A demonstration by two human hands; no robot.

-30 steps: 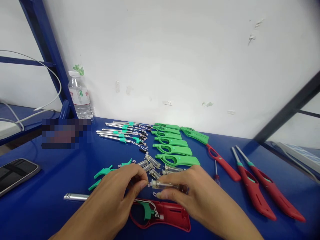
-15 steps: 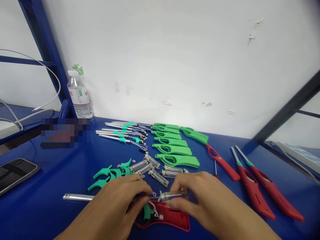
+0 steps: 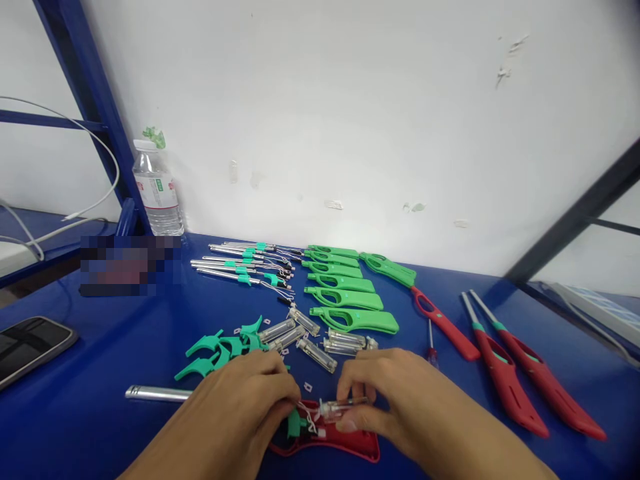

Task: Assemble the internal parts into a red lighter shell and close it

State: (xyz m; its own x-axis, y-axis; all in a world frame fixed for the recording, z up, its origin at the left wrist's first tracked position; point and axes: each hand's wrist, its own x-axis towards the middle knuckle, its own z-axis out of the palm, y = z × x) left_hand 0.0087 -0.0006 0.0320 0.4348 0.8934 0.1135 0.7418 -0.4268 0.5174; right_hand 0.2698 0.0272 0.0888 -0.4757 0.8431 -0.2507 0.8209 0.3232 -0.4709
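An open red lighter half-shell (image 3: 350,443) lies on the blue table near the front edge, with a green trigger (image 3: 295,424) and white wires at its left part. My right hand (image 3: 377,393) pinches a clear fuel tank (image 3: 340,408) over the shell. Closed fingertips of my left hand (image 3: 265,393) meet at the thin wires beside the tank's left end; what exactly they grip is too small to tell. A metal tube (image 3: 157,394) sticks out to the left from beneath my left hand.
Loose clear tanks (image 3: 317,355) and green triggers (image 3: 203,367) lie beyond my hands. Farther back are metal tubes with wires (image 3: 227,272) and green shells (image 3: 345,298). Red lighters (image 3: 515,387) and a screwdriver (image 3: 432,350) lie right, a phone (image 3: 33,347) left.
My right hand has lowered the clear tank slightly toward the red shell. My left hand has stayed nearly in place.
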